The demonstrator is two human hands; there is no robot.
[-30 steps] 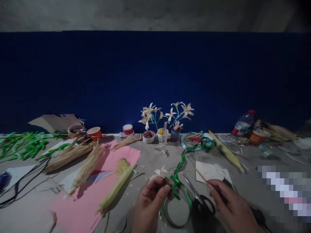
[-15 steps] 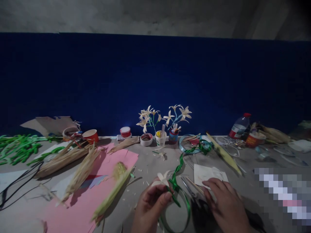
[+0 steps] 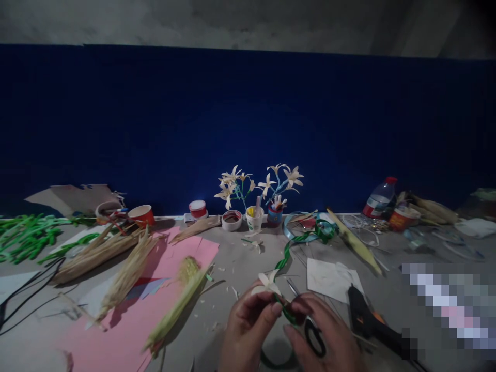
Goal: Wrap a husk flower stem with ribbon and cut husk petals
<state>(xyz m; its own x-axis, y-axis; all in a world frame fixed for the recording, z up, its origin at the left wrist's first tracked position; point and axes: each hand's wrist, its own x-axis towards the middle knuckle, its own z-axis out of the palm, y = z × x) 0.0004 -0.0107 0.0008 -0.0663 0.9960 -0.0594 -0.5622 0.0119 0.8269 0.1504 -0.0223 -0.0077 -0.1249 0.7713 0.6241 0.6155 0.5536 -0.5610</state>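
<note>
The right hand (image 3: 325, 325) has moved left to the green ribbon (image 3: 285, 260), uncovering the glue gun (image 3: 370, 320) at near right; both hands now appear to work together. Left hand (image 3: 250, 320): grip closed, pinching the white flower (image 3: 268, 282), near centre. Right grip: partly closed; hold on ribbon cannot be confirmed.

A big blue board (image 3: 248, 119) is seen across the middle of the frame. Fuzzy green sticks (image 3: 29, 240) are heaped at the left edge. Pink paper (image 3: 112, 336) is spread out at the lower left, and a dry, tan husk (image 3: 127, 276) is laid partly over it. A red tub (image 3: 197, 210) is set left of the middle. At the right, a red-capped bottle (image 3: 380, 199) is seen tilted beside an orange cup (image 3: 401, 220).
</note>
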